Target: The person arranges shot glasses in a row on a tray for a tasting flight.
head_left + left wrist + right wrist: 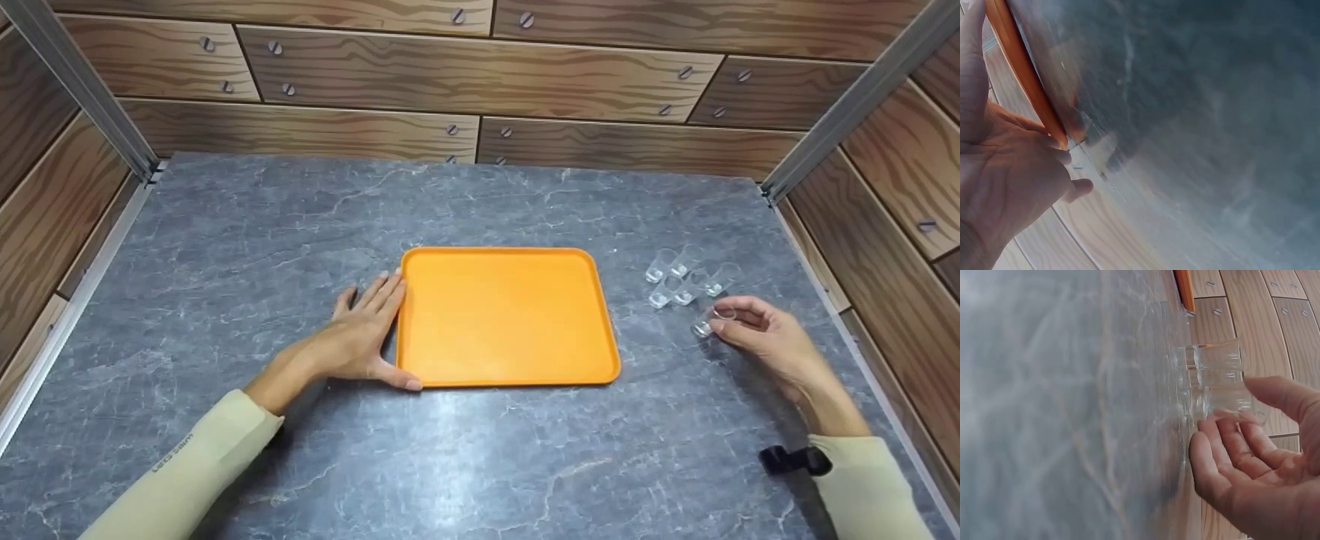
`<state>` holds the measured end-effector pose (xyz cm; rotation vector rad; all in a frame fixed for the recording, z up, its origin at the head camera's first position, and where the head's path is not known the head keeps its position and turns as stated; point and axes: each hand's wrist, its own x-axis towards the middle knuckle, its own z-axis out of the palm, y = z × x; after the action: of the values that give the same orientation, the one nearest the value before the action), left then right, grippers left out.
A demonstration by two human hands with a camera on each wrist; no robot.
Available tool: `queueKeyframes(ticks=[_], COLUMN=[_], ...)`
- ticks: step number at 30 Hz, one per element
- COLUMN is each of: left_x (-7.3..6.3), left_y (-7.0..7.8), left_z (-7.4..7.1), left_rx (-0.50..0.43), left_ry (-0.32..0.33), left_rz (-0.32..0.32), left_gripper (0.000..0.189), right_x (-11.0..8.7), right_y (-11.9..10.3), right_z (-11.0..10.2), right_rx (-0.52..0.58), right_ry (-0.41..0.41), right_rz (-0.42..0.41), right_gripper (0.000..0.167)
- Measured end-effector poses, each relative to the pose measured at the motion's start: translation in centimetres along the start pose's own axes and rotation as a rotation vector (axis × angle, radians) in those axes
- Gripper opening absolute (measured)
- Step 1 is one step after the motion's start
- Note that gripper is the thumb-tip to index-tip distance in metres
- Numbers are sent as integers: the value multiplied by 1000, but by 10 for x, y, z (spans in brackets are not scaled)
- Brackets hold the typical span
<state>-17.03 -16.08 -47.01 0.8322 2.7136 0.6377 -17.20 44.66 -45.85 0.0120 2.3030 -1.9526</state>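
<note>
An orange rectangular tray (510, 319) lies flat on the table. My left hand (361, 337) rests along its left side, fingers straight at the edge and thumb spread to the near corner. The left wrist view shows the tray's edge (1030, 73) against those fingers. Off to the tray's right, my right hand (776, 341) holds a small clear shot glass (703, 326) between thumb and fingers, near the rim. In the right wrist view this glass (1227, 400) stands upright, base close to the tabletop. Just behind it is a cluster of several matching shot glasses (684, 291).
The grey marbled table (480, 465) is bordered by wood-patterned walls (480, 75) at the back and sides. Metal posts (847, 105) rise at the back corners. A black clip-like device (796, 460) sits at my right cuff.
</note>
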Motion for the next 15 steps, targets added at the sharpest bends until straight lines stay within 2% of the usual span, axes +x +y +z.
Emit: queueKeyframes(ticks=[6,15], left_x=[2,2], left_y=[0,0], left_z=[-1,-3], left_rx=[8,-2], left_ry=[20,10], left_rz=[40,47], left_gripper=[148,149], right_x=[-4,-11], right_y=[-4,-10], right_z=[4,17], right_rx=[24,13], right_ry=[13,8], right_rz=[-34,-104], right_gripper=[25,22])
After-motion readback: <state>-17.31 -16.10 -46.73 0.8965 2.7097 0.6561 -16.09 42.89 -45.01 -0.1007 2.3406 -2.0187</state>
